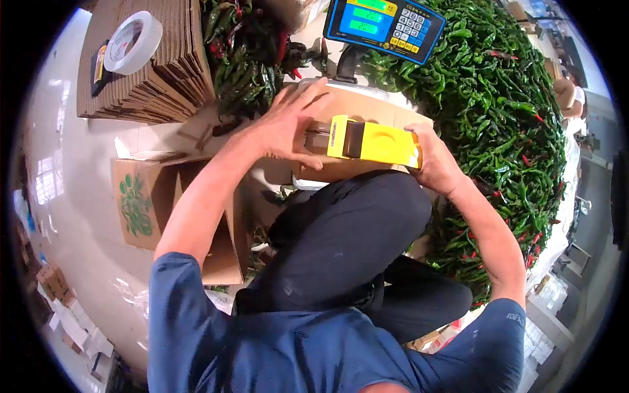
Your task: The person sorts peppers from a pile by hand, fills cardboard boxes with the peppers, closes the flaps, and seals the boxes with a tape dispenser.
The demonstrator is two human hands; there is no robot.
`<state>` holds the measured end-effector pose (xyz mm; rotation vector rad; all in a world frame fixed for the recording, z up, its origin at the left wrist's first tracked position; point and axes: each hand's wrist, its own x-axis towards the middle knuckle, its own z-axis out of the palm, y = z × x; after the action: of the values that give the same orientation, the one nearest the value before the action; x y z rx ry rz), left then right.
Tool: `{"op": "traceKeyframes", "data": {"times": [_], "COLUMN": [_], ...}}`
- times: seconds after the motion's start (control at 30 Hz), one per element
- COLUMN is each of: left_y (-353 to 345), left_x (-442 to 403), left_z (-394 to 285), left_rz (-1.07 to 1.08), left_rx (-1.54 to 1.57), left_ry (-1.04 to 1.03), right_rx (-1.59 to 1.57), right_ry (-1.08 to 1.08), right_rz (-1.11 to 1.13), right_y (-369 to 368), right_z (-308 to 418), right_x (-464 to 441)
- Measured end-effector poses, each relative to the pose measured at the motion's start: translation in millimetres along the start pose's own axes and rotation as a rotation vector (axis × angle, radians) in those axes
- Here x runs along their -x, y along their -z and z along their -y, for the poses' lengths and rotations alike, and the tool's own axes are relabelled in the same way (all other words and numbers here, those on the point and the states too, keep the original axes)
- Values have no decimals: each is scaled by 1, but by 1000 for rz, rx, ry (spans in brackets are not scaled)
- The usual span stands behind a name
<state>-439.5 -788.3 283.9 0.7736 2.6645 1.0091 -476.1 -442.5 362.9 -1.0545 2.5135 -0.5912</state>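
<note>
A closed cardboard box (380, 111) sits on a scale in front of my knees. My right hand (432, 157) is wrapped round the right end of a yellow tape dispenser (383, 144), which lies against the top of the box. At the box's left end, my left hand (288, 128) is spread, its thumb and fingers apart and resting on the cardboard. A strip of brown tape runs along the top between the dispenser and my left hand. The scale's display (386, 27) stands just behind the box, with green lit readouts and a keypad.
Green chili peppers (498, 124), a few red, are heaped on the right, with more peppers (246, 65) at upper left. Flattened cartons (151, 72) are stacked there, topped by a white tape roll (134, 42). An open box (164, 203) with green print stands at my left.
</note>
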Motion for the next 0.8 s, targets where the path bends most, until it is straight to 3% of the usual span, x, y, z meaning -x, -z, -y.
{"op": "traceKeyframes", "data": {"times": [0.23,0.3,0.37,0.6,0.7,0.8], "left_y": [-20,-22,-21,-20,-15,-4], "left_x": [-3,-4,0,-1,-2,-5], "left_z": [2,0,-1,-6,-9,-26], "left_rz": [-165,-167,-210,-70,-71,-44], "left_rx": [153,434,245,155,135,-219], "left_ry": [-30,-34,-46,110,82,67], "right_rx": [-22,4,26,97,85,67], "right_ry": [-97,-79,-44,-148,-163,-101], "right_rz": [34,23,30,54,67,-4], "right_y": [5,6,9,28,34,24], "right_z": [9,6,4,-25,-33,-45], "right_x": [-5,-5,-5,19,37,39]}}
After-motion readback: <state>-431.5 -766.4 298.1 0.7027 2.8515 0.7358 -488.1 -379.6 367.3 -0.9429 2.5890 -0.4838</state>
